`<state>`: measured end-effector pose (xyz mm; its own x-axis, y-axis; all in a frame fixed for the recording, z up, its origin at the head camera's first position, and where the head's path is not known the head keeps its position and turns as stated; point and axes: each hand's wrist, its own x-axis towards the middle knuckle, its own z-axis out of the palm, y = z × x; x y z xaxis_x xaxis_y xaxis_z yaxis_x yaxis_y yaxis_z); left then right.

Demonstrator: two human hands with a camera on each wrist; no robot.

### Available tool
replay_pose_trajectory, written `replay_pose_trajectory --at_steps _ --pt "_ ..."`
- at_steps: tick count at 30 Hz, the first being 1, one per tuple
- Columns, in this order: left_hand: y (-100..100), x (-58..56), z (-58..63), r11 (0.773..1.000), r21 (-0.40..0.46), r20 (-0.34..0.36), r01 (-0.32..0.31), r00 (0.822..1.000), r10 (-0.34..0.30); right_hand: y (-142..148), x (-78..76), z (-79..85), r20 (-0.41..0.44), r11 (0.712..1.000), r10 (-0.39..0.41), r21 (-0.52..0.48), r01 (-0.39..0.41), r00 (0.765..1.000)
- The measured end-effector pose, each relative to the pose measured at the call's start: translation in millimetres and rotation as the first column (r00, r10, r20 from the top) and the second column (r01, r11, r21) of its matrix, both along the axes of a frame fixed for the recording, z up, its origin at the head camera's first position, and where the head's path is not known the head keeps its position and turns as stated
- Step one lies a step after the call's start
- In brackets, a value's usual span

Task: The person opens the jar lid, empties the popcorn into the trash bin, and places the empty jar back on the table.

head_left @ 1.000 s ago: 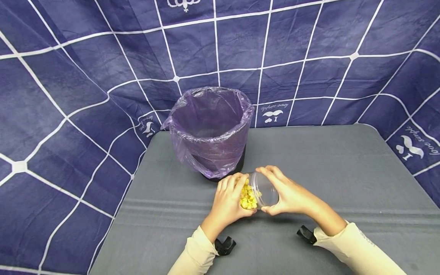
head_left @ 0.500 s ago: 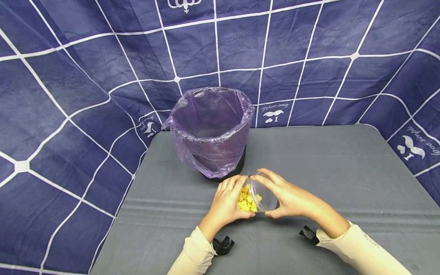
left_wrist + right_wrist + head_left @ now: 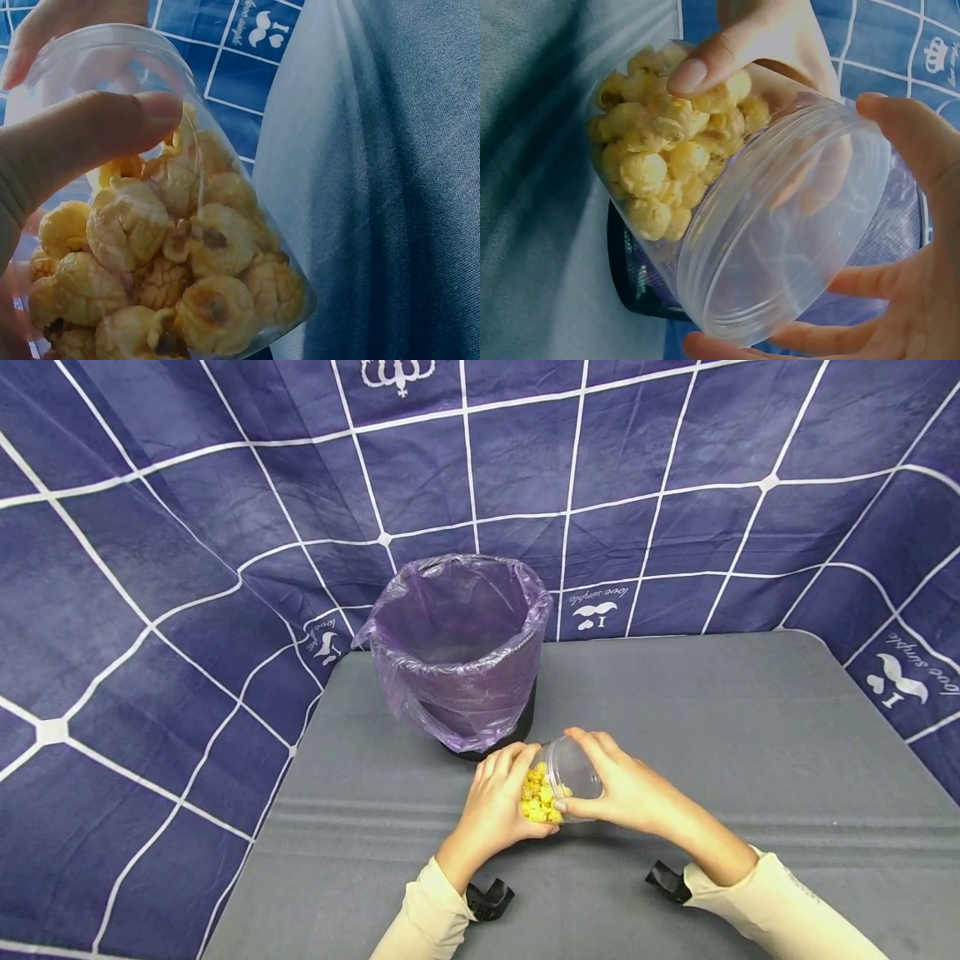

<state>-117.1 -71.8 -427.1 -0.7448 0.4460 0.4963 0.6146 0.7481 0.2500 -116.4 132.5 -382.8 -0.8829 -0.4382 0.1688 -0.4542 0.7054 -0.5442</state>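
Note:
A clear plastic jar (image 3: 665, 253), tilted on its side, holds yellow popcorn (image 3: 129, 226) gathered toward its base. My left hand (image 3: 489, 803) grips the jar's body, thumb (image 3: 112, 124) laid across the wall. On the jar's mouth sits a translucent lid (image 3: 799, 232). My right hand (image 3: 637, 789) holds this lid by its edge, thumb on one side and fingers on the other. In the right wrist view, the lid's flat face is toward the right palm. Both hands are just in front of the bin in the head view.
A black mesh bin (image 3: 523, 720) lined with a purple plastic bag (image 3: 465, 689) stands behind the hands, left of centre. Grey cloth (image 3: 712, 718) covers the table. Blue gridded fabric (image 3: 525, 460) hangs behind and at the sides. Black wrist mounts (image 3: 491, 900) hang below the sleeves.
My right hand has turned around the lid: its fingers slid toward the jar, then back, while the thumb has come left along the edge. My left hand keeps its grip nearly in place.

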Motion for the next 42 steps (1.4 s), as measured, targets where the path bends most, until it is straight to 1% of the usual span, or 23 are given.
replay_pose_trajectory --at_steps 3,6,8,11,13,14,15,16,17,19,21,23,25,26,28,30,33,35,37,39,41,42 --pt "0.0 -0.5 -0.2 1.000 -0.003 -0.001 0.003 1.000 -0.003 1.0 -2.0 -1.8 -0.036 0.999 0.038 -0.013 -0.038 0.999" --pt "-0.8 -1.9 -0.5 1.000 -0.008 0.016 0.013 1.000 -0.013 3.8 -5.7 -4.4 -0.088 0.992 0.121 -0.016 -0.123 0.989" --pt "-1.7 -2.7 -0.3 1.000 -0.012 0.035 0.020 0.999 -0.019 6.6 -8.4 -5.7 -0.123 0.981 0.191 -0.003 -0.193 0.974" --pt "-3.1 -3.7 0.0 0.999 -0.016 0.065 0.034 0.997 -0.033 10.9 -12.0 -6.7 -0.154 0.956 0.290 0.010 -0.292 0.945" --pt "-3.6 -4.2 -0.2 0.999 -0.017 0.075 0.039 0.996 -0.037 12.9 -13.1 -6.6 -0.156 0.942 0.334 0.020 -0.335 0.929" --pt "-3.8 -4.5 -0.6 0.999 -0.019 0.079 0.038 0.996 -0.036 13.4 -13.2 -6.3 -0.150 0.938 0.345 0.022 -0.345 0.927" --pt "-3.9 -4.6 -0.8 0.999 -0.018 0.080 0.036 0.996 -0.035 13.5 -12.9 -5.9 -0.139 0.939 0.343 0.019 -0.344 0.929" --pt "-3.9 -4.7 -1.1 0.999 -0.017 0.082 0.032 0.996 -0.031 13.2 -12.1 -5.4 -0.125 0.945 0.327 0.019 -0.328 0.937" --pt "-3.9 -4.8 -1.1 0.999 -0.016 0.084 0.029 0.996 -0.028 12.7 -10.7 -4.8 -0.105 0.955 0.296 0.015 -0.296 0.949" --pt "-3.4 -5.0 -1.0 1.000 -0.017 0.087 0.021 0.996 -0.020 10.3 -7.6 -3.4 -0.051 0.979 0.206 0.010 -0.206 0.977" --pt "-2.8 -5.3 -0.9 1.000 -0.021 0.088 0.017 0.996 -0.015 6.6 -4.7 -2.0 0.017 0.995 0.094 0.014 -0.094 0.995" --pt "-2.2 -5.5 -0.6 1.000 -0.026 0.087 0.017 0.996 -0.014 2.9 -3.0 -0.9 0.071 1.000 0.005 0.023 -0.007 0.997" --pt "-1.6 -5.4 -0.7 0.999 -0.033 0.080 0.017 0.997 -0.015 0.0 -3.0 -0.5 0.103 0.999 -0.043 0.029 0.040 0.994" --pt "-1.5 -5.4 -0.9 0.999 -0.034 0.075 0.020 0.997 -0.017 -0.8 -3.2 -0.4 0.111 0.998 -0.054 0.028 0.051 0.992" --pt "-1.2 -5.4 -1.0 0.999 -0.037 0.060 0.023 0.998 -0.021 -0.9 -4.2 -1.2 0.103 0.999 -0.046 0.012 0.045 0.994" --pt "-1.2 -5.7 -1.0 0.999 -0.038 0.047 0.029 0.999 -0.027 0.2 -5.6 -3.0 0.079 1.000 -0.020 -0.010 0.020 0.997" --pt "-1.9 -6.5 -1.1 0.999 -0.037 0.044 0.037 0.998 -0.035 2.3 -8.3 -5.5 0.010 0.997 0.066 -0.032 -0.065 0.998" --pt "-3.1 -6.9 -1.3 0.998 -0.037 0.061 0.044 0.997 -0.041 4.3 -10.1 -6.5 -0.043 0.989 0.140 -0.033 -0.141 0.989" --pt "-4.6 -7.3 -1.7 0.998 -0.040 0.081 0.049 0.996 -0.046 6.6 -11.7 -6.6 -0.084 0.975 0.219 -0.023 -0.222 0.972" --pt "-6.3 -7.4 -1.7 0.998 -0.042 0.097 0.054 0.994 -0.050 8.8 -13.0 -6.5 -0.102 0.960 0.280 -0.005 -0.282 0.955" --pt "-7.2 -7.4 -1.9 0.998 -0.042 0.109 0.055 0.993 -0.050 10.1 -13.4 -6.1 -0.089 0.953 0.304 0.003 -0.304 0.949" --pt "-7.1 -7.1 -1.7 0.998 -0.040 0.117 0.053 0.992 -0.048 10.3 -12.9 -5.6 -0.070 0.954 0.298 0.000 -0.299 0.952"
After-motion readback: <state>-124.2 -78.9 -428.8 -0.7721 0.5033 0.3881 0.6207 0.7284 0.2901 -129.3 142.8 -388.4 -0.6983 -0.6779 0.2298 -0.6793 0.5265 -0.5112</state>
